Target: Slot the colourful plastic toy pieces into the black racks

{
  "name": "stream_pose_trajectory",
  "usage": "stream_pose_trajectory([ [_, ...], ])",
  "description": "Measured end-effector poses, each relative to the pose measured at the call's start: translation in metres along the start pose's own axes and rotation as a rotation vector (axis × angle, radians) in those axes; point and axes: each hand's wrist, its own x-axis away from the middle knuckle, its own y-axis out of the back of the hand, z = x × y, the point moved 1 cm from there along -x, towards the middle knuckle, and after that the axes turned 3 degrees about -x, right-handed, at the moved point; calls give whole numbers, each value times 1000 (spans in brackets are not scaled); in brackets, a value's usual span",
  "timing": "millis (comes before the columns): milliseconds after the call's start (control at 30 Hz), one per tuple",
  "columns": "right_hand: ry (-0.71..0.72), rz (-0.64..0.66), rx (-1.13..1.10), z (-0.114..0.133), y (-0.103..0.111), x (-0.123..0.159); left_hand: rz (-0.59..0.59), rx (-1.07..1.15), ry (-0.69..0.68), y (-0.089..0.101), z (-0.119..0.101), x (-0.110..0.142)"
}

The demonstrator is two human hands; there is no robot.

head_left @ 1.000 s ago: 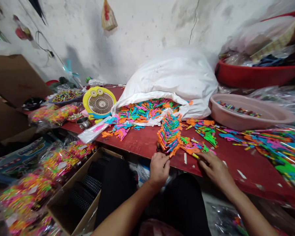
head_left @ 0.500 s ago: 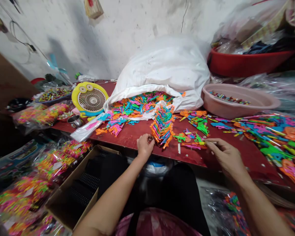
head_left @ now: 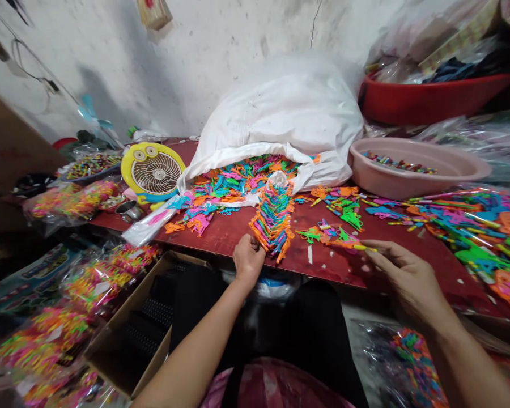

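Bright plastic toy guns lie overlapped in a long neat row (head_left: pixel 274 218) on the red table. At the row's near left corner, my left hand (head_left: pixel 249 259) has its fingers curled closed on the edge; the fingertips are partly hidden. To the right, my right hand (head_left: pixel 402 275) pinches the yellow end of an orange toy gun (head_left: pixel 344 245) between thumb and fingers, just above the table front. Beside that toy lie a few loose green and pink toy guns (head_left: pixel 312 233). Behind the row, a white sack (head_left: pixel 280 107) spills a heap of mixed toy guns (head_left: pixel 238 181).
A yellow fan (head_left: pixel 155 173) and a metal cup (head_left: pixel 130 211) stand left. A pink basin (head_left: pixel 420 175) and a red basin (head_left: pixel 442 102) are at right, near more toy guns (head_left: pixel 484 226). Below left are a cardboard box (head_left: pixel 106 345) and filled plastic bags (head_left: pixel 97 277).
The row of toy guns has shifted slightly left and nearer together with my left hand. My right hand has moved a little right, and the orange toy in it now shows its yellow end.
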Motion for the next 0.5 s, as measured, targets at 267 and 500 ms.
stream_pose_trajectory([
  [267,-71,-21,-255,-4,-1,5,104,-30,-25,-17,-38,37],
  [500,-82,-27,-44,-26,30,18,320,173,-281,-34,-58,51],
])
